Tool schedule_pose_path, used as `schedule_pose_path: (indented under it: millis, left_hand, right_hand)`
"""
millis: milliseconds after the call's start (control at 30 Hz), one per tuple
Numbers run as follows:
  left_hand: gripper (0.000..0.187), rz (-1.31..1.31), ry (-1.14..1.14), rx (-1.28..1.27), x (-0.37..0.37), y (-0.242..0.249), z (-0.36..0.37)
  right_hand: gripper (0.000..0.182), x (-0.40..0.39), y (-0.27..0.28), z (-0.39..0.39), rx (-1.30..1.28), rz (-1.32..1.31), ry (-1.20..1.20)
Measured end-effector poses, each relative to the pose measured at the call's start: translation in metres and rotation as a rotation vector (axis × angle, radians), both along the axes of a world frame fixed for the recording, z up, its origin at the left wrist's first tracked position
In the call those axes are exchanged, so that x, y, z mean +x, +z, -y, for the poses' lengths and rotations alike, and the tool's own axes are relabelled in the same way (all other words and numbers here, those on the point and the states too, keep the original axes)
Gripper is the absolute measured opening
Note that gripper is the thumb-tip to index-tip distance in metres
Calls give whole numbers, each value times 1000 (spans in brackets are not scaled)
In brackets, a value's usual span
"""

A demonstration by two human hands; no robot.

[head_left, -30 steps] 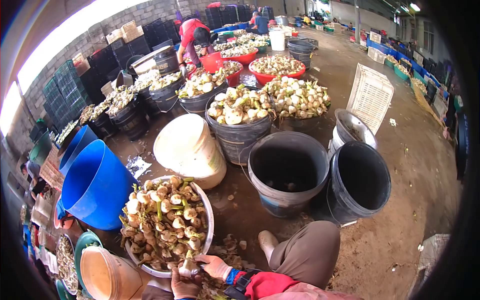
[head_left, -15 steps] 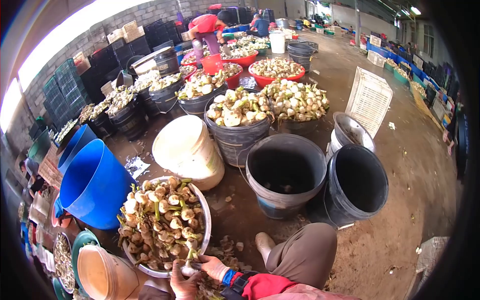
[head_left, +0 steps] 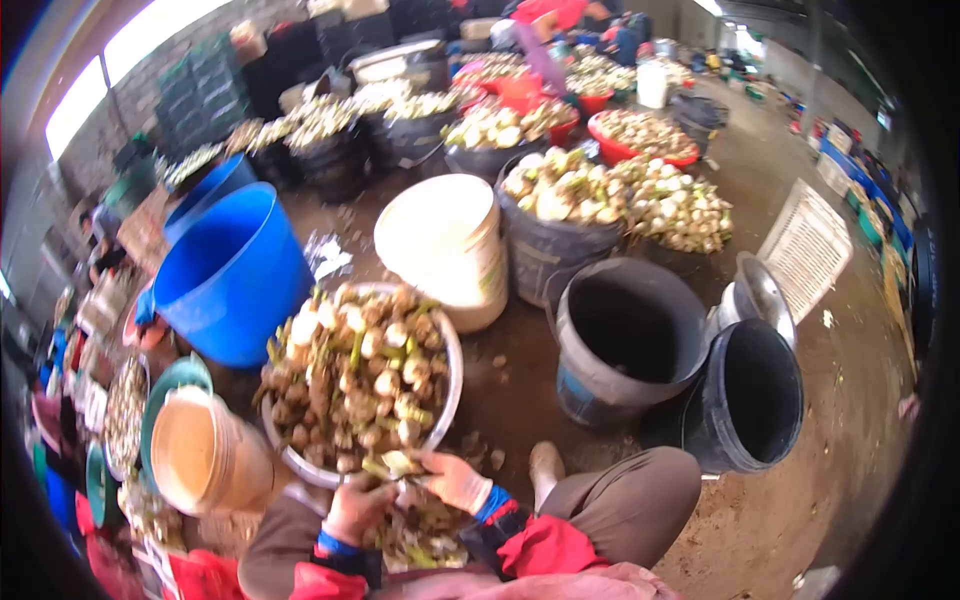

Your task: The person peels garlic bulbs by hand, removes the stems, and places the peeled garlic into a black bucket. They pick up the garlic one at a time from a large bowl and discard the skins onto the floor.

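Note:
A large metal bowl (head_left: 453, 400) heaped with garlic bulbs (head_left: 360, 370), roots and green stems attached, stands right in front of me. At its near rim my left hand (head_left: 358, 508) is closed around a pale garlic bulb with a bit of green stem (head_left: 394, 464). My right hand (head_left: 458, 483), its fingers closed, meets the bulb from the other side. Whether it also grips a small tool is blurred. Below both hands lies a pile of garlic trimmings (head_left: 420, 535) between my legs.
A blue tub (head_left: 235, 280) and a peach-coloured bucket (head_left: 205, 450) stand left of the bowl. Beyond it are a white bucket (head_left: 445, 250) and a black bucket full of garlic (head_left: 560, 245). Two black buckets (head_left: 630, 340) sit at right, near a white crate (head_left: 808, 245). A person (head_left: 545, 30) bends over far tubs.
My view has shifted, so the bowl and buckets appear higher and farther right. Both hands have come up to the bowl's near rim, with the bulb still between them.

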State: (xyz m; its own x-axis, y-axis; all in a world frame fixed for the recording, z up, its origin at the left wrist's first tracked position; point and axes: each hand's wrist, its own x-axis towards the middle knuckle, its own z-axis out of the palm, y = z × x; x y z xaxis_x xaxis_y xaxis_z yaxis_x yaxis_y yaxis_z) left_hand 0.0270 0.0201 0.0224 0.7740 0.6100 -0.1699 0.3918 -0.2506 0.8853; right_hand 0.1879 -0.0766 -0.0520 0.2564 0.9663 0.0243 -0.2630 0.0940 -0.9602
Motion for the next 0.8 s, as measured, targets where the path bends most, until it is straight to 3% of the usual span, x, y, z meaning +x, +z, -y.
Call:
schedule_pose_path:
  millis: [33, 100, 167, 200, 233, 267, 300, 333, 367, 400, 433, 467, 500, 567, 633, 667, 700, 767, 800]
  left_hand:
    - [21, -103, 196, -170, 8, 19, 8]
    - [18, 11, 102, -101, 3, 18, 8]
    - [12, 140, 312, -535, -2, 16, 10]
    - [19, 296, 354, -601, -10, -5, 8]
    - [30, 564, 403, -815, -3, 11, 21]
    - [33, 675, 379, -848, -6, 5, 18]
    - [37, 792, 351, -873, -8, -2, 15]
    - [38, 814, 494, -710, -5, 1, 22]
    - [32, 772, 533, -704, -5, -2, 20]
    - [28, 852, 559, -911, -10, -11, 13]
    - [24, 929, 580, -1121, -16, -24, 4]
    - [23, 981, 529, -1068, -21, -31, 1]
    - [25, 1026, 620, -1154, -26, -36, -3]
    - [26, 1053, 802, -1175, -28, -23, -2]
    - [27, 1052, 844, -1177, -33, -27, -1]
    - [27, 1050, 877, -1183, -34, -29, 0]
    - [27, 1046, 876, -1184, -35, -30, 1]
    - [29, 1006, 857, -1249, -36, -33, 5]
    - [30, 979, 881, -1253, -35, -38, 6]
  right_hand:
    - [44, -3, 15, 3, 1, 155, 50]
    - [42, -8, 37, 7, -17, 236, 11]
    - [43, -8, 4, 2, 38, -9, -138]
    - [44, -5, -2, -2, -70, 39, -170]
    - [46, -3, -9, -3, -172, 93, -207]
    - [47, -2, -5, -1, -284, 228, -199]
    - [44, -2, 2, 5, -302, 353, -131]
    - [40, -3, 29, 10, -318, 337, 57]
    - [37, -3, 45, 12, -331, 323, 245]
    - [33, -8, 31, 12, -225, 144, 423]
    - [45, -6, 38, 11, -229, 248, 559]
    - [44, -2, 43, 15, -132, 8, 599]
    - [44, 3, 50, 21, -36, -234, 631]
    - [34, 15, 73, 31, -27, -463, 472]
    - [30, 18, 53, 28, 92, -597, 301]
    - [32, 24, 58, 30, 26, -673, 384]
    - [37, 22, 43, 25, 36, -423, 467]
    - [33, 5, 24, 15, 25, 464, 552]
    - [37, -12, 5, 14, -135, 682, 582]
